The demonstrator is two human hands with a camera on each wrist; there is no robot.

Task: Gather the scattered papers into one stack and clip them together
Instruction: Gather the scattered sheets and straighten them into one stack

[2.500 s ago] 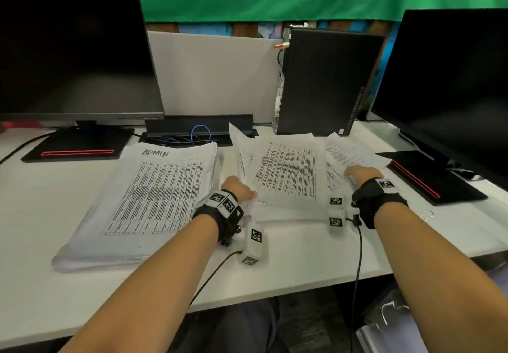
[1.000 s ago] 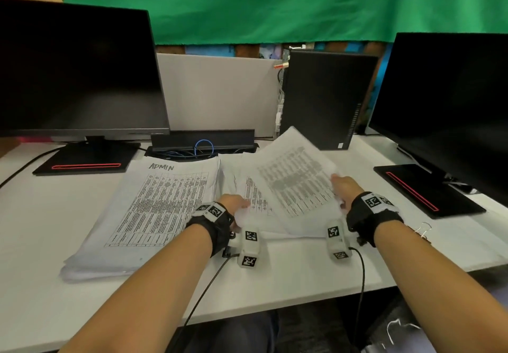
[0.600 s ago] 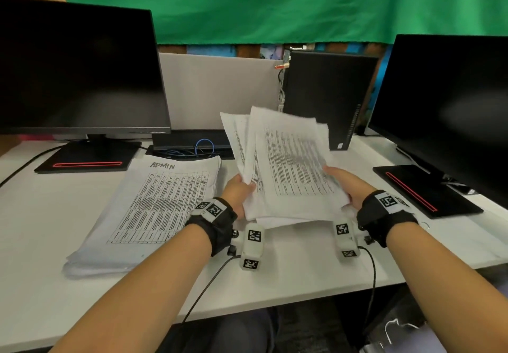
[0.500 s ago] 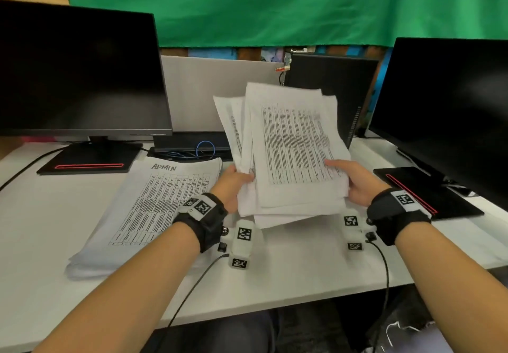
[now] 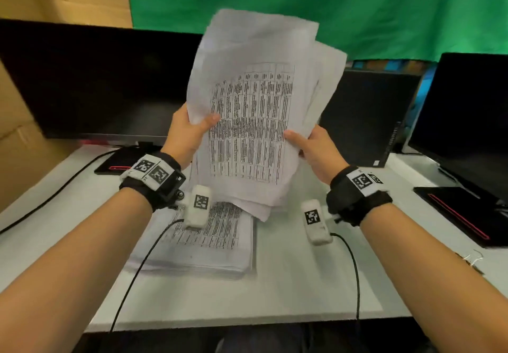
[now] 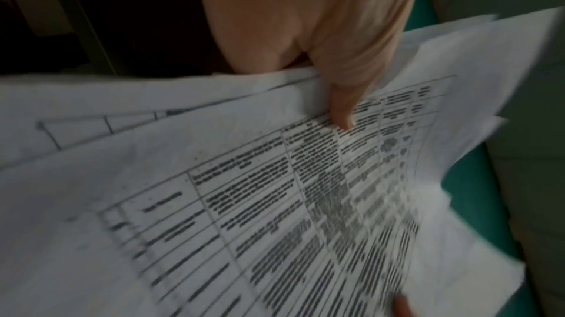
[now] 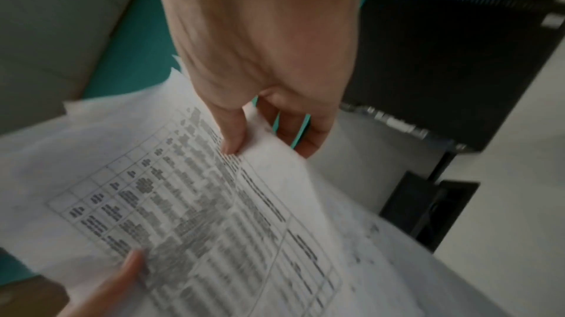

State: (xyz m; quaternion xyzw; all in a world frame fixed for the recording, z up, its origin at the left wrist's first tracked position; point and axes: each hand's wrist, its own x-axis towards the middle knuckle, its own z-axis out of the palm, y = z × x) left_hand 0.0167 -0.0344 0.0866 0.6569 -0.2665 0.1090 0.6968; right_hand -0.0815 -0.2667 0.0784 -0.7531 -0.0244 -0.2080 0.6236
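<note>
Both hands hold a loose bundle of printed sheets [image 5: 253, 121] upright above the desk, its edges uneven. My left hand [image 5: 189, 135] grips the bundle's left edge, thumb across the front page; the left wrist view shows that thumb [image 6: 342, 109] pressing on the printed table of the sheets [image 6: 275, 201]. My right hand [image 5: 310, 143] pinches the right edge, thumb in front and fingers behind, as the right wrist view shows on the sheets [image 7: 198, 213] under my thumb [image 7: 232, 134]. A binder clip [image 5: 474, 259] lies on the desk beside my right forearm.
A thick stack of printed pages [image 5: 214, 242] lies flat on the white desk [image 5: 288, 292] under the held bundle. Dark monitors stand at left [image 5: 96, 83] and right [image 5: 467, 110], a black computer case [image 5: 365, 116] behind. Cables trail from both wristbands.
The sheets were swept together on the desk, then lifted by both hands and raised upright, higher than half a second ago. The view has shifted left.
</note>
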